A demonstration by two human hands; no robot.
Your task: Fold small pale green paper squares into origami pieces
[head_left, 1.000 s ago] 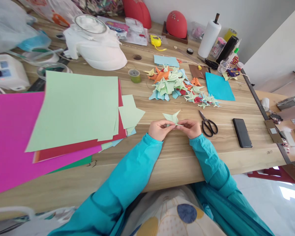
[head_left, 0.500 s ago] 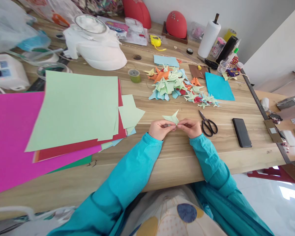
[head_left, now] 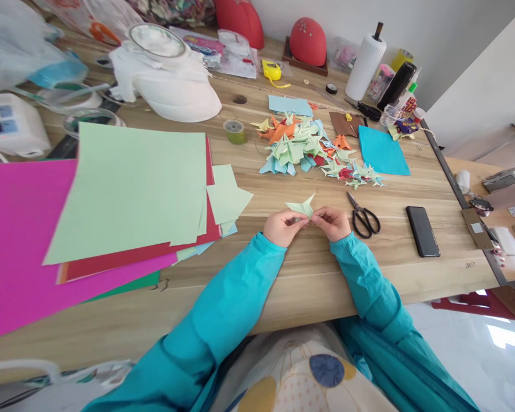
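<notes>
A small pale green folded paper figure (head_left: 301, 206) is pinched between both my hands just above the wooden table (head_left: 309, 274). My left hand (head_left: 284, 226) grips its left side with closed fingers. From the right, my right hand (head_left: 333, 222) pinches its other side. Both arms wear teal sleeves. Beyond the hands lies a pile of finished folded paper figures (head_left: 302, 150) in green, blue, orange and red. Black scissors (head_left: 363, 218) lie just right of my right hand.
A stack of large coloured sheets (head_left: 111, 206) covers the left of the table, with small green squares (head_left: 227, 197) beside it. A black phone (head_left: 423, 230) lies at the right. A turquoise sheet (head_left: 383, 151), a paper towel roll (head_left: 365, 66) and a white helmet-like object (head_left: 167, 80) stand further back.
The paper figure has been pressed flatter and smaller between the fingers. Both hands have stayed in about the same place.
</notes>
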